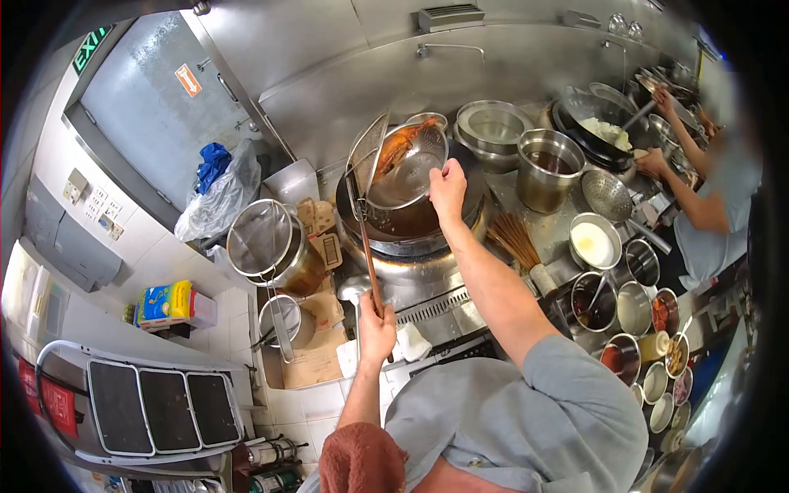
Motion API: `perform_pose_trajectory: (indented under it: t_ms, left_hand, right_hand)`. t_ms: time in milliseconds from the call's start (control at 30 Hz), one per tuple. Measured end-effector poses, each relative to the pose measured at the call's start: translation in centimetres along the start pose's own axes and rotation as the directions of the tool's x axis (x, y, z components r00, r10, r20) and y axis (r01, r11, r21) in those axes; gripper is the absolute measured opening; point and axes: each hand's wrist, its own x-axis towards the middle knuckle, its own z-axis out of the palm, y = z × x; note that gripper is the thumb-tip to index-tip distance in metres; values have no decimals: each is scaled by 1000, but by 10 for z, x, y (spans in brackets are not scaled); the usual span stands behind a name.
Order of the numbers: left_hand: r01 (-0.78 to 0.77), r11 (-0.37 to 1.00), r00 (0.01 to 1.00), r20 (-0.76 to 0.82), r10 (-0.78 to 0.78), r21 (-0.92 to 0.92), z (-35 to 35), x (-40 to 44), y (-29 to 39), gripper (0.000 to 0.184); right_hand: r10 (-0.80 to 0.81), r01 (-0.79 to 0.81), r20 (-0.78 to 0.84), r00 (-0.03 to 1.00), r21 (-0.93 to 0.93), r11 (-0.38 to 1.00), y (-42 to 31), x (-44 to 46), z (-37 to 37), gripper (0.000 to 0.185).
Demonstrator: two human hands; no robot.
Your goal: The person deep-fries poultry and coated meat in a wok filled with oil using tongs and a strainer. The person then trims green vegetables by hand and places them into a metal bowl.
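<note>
My left hand [377, 329] is wrapped around the wooden handle of a wire-mesh skimmer [367, 156], whose round head is tipped up on edge. Beside the skimmer head, a metal colander [417, 177] is tilted over a large wok [394, 243] with dark liquid in it. My right hand [446, 191] pinches the colander's right rim. An orange-red piece of food [398, 150] lies against the colander's upper left side; its kind I cannot make out.
A strainer [260, 238] rests on a pot at left. Right of the wok are a bamboo brush [511, 240], a tall pot [548, 177] of dark liquid and a perforated ladle [606, 194]. Several seasoning bowls line the right. A co-worker [713, 209] handles another wok [598, 123].
</note>
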Motion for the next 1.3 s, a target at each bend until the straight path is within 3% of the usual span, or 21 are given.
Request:
perform_pose_trajectory:
  t_ms: [133, 200, 267, 333, 400, 533, 600, 667, 733, 833, 967, 1067, 1200, 1300]
  left_hand:
    - [-64, 998, 998, -2, 64, -8, -14, 0, -15, 34]
    - [45, 991, 997, 66, -37, -123, -20, 3, -16, 31]
    - [70, 992, 993, 101, -60, -101, -30, -4, -11, 30]
    - [-79, 997, 997, 17, 80, -26, -37, -9, -9, 30]
    - [-88, 996, 995, 39, 88, -3, -43, -7, -6, 31]
    - [-66, 992, 996, 64, 59, 104, -59, -15, 12, 33]
    - [-180, 970, 983, 73, 170, 163, -64, -22, 13, 33]
    - [-363, 882, 927, 14, 376, 300, -70, -28, 11, 32]
    - [-359, 879, 928, 21, 372, 314, -76, -26, 7, 31]
    - [-38, 996, 993, 117, 28, 83, -88, -19, 15, 35]
    - [43, 992, 986, 163, -24, -116, -93, -5, -3, 38]
    - [-51, 997, 990, 135, 42, 65, -102, -2, 13, 36]
    - [-125, 981, 990, 88, 113, 148, -96, 9, 17, 37]
    - [-66, 998, 988, 140, 62, 24, -99, 24, 17, 36]
  right_hand:
    - [-7, 7, -46, 999, -13, 1000, 2, -13, 2, 16]
    - [-21, 19, -57, 998, -26, 999, 0, -22, 6, 17]
    - [23, -24, -93, 995, -9, 1000, -1, -38, 2, 17]
    - [108, -101, -141, 984, 52, 994, -3, -53, 1, 18]
    - [-35, 31, -176, 984, -24, 999, -1, -71, 0, 17]
    - [-18, 13, -251, 968, -22, 1000, -7, -84, 0, 16]
    - [103, -78, -261, 960, 104, 991, -6, -82, 3, 20]
    - [179, -126, -285, 942, 192, 973, -6, -82, 4, 21]
    - [251, -170, -284, 925, 281, 945, -5, -85, 4, 21]
    - [246, -176, -271, 931, 258, 950, 1, -87, -1, 21]
    - [158, -115, -271, 949, 166, 979, 5, -69, 0, 22]
    - [161, -130, -230, 960, 144, 981, -6, -54, 0, 19]
    - [265, -215, -186, 946, 250, 944, 0, -36, -5, 21]
    - [302, -224, -185, 935, 352, 909, -3, -25, -15, 24]
